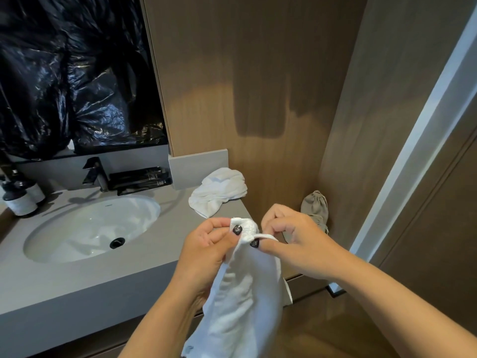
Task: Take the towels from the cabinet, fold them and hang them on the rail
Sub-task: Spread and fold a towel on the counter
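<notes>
A white towel (242, 301) hangs down in front of me, held up by its top edge. My left hand (206, 251) pinches one bunched corner between thumb and fingers. My right hand (294, 239) pinches the hem right beside it, thumb on top. The two hands are nearly touching, just off the right end of the grey counter (77, 285). A second white towel (219, 191) lies crumpled on the counter's back right corner. No rail or cabinet is in view.
A white oval sink (85, 228) with a dark tap (96, 174) sits in the counter. Two dark bottles (20, 195) stand at the far left. Black plastic covers the mirror (72, 73). A grey drawstring bag (316, 210) hangs at the wood wall on the right.
</notes>
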{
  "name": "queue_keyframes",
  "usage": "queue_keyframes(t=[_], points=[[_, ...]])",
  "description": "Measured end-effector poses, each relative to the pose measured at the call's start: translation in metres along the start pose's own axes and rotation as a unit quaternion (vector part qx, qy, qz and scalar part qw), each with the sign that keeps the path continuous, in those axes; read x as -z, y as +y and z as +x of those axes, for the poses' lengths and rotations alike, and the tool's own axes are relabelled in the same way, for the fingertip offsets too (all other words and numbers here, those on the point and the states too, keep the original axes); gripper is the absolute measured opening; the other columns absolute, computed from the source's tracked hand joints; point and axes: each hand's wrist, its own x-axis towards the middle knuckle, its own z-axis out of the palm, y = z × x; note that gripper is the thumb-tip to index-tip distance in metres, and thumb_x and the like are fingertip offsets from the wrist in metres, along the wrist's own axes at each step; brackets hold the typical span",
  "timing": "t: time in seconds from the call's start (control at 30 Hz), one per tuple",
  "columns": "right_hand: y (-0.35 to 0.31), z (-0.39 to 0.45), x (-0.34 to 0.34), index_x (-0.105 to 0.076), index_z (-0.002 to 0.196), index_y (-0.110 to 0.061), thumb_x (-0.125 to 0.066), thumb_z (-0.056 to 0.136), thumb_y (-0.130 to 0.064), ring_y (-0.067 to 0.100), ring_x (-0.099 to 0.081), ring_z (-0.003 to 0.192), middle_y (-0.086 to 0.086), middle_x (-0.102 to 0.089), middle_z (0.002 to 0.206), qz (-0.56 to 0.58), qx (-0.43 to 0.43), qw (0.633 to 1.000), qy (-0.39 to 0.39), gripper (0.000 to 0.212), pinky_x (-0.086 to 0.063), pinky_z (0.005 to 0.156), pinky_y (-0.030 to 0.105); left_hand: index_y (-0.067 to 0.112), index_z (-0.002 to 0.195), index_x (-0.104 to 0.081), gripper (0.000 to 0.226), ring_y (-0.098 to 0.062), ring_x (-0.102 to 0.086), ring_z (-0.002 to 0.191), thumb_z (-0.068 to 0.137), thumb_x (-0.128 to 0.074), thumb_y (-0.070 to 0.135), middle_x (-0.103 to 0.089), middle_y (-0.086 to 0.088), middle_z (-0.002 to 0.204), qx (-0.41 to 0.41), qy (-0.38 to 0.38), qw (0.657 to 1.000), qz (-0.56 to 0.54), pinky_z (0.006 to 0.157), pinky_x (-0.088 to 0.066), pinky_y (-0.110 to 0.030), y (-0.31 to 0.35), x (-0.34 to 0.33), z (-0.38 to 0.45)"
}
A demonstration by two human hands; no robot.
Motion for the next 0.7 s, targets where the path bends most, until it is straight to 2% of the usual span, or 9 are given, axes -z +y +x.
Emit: queue_keyframes(t=[0.03,0.1,0.17,0.27,0.33,0.43,0.57,0.7], points=[[0.001,0.000,0.000,-0.062,0.065,-0.007,-0.070,0.088,-0.017,0.014,-0.049,0.070,0.002,-0.053,0.076,0.012,-0.004,1.000,-0.012,0.026,-0.040,0.066,0.031,0.006,0.103,-0.067,0.017,-0.029,-0.066,0.079,0.086,-0.070,0.003,-0.075,-0.017,0.092,-0.002,0.000,1.000,-0.003,0.077,-0.052,-0.040,0.001,-0.001,-0.001],[0.003,0.000,-0.002,-0.059,0.072,0.003,-0.064,0.094,-0.022,0.013,-0.040,0.062,0.005,-0.048,0.067,0.040,-0.016,0.999,-0.020,0.033,-0.032,0.059,0.030,0.006,0.099,-0.069,0.017,-0.028,-0.067,0.077,0.083,-0.073,0.007,-0.075,-0.018,0.091,-0.004,0.001,1.000,-0.016,0.077,-0.052,-0.040,0.003,-0.002,-0.003],[0.003,0.000,-0.006,-0.063,0.077,-0.001,-0.063,0.095,-0.027,0.014,-0.037,0.063,0.006,-0.046,0.067,0.073,-0.027,0.997,-0.003,0.031,-0.029,0.059,0.029,0.006,0.095,-0.070,0.018,-0.023,-0.069,0.073,0.078,-0.075,0.010,-0.075,-0.018,0.089,-0.005,0.000,0.999,-0.035,0.070,-0.055,-0.032,0.006,-0.004,-0.006],[0.001,0.001,-0.009,-0.067,0.077,-0.019,-0.066,0.093,-0.025,0.018,-0.038,0.063,0.011,-0.050,0.067,0.108,-0.026,0.993,0.028,0.017,-0.029,0.058,0.028,0.005,0.093,-0.072,0.028,-0.021,-0.072,0.071,0.068,-0.076,0.016,-0.075,-0.019,0.088,-0.007,-0.004,0.998,-0.059,0.059,-0.056,-0.024,0.008,-0.003,-0.008],[0.000,0.000,-0.011,-0.067,0.080,-0.019,-0.067,0.092,-0.026,0.018,-0.045,0.062,0.011,-0.059,0.070,0.099,-0.011,0.994,0.045,0.014,-0.033,0.058,0.025,0.005,0.094,-0.074,0.032,-0.023,-0.073,0.077,0.066,-0.076,0.018,-0.075,-0.019,0.091,-0.008,-0.005,0.998,-0.055,0.062,-0.057,-0.024,0.009,-0.001,-0.009],[-0.001,-0.001,-0.015,-0.067,0.087,-0.019,-0.066,0.092,-0.028,0.019,-0.059,0.071,-0.001,-0.066,0.078,0.078,0.010,0.995,0.065,0.010,-0.042,0.061,0.022,0.008,0.097,-0.076,0.033,-0.024,-0.073,0.086,0.067,-0.075,0.021,-0.076,-0.015,0.094,-0.013,-0.015,0.999,-0.038,0.066,-0.057,-0.023,0.007,-0.001,-0.010],[-0.002,-0.001,-0.019,-0.068,0.086,-0.016,-0.069,0.090,-0.022,0.004,-0.055,0.068,-0.010,-0.063,0.075,0.083,0.030,0.991,0.103,0.007,-0.041,0.061,0.013,0.013,0.094,-0.079,0.036,-0.021,-0.073,0.085,0.061,-0.077,0.026,-0.076,-0.015,0.096,-0.011,-0.034,0.998,-0.050,0.066,-0.056,-0.022,0.006,-0.004,-0.012],[0.000,-0.002,-0.025,-0.067,0.087,-0.018,-0.073,0.087,-0.018,0.008,-0.059,0.072,-0.008,-0.063,0.080,0.090,0.038,0.984,0.149,0.006,-0.046,0.064,0.017,0.009,0.101,-0.077,0.030,-0.021,-0.073,0.088,0.072,-0.072,0.018,-0.075,-0.015,0.100,-0.008,-0.042,0.996,-0.074,0.069,-0.057,-0.022,0.005,-0.004,-0.013]])
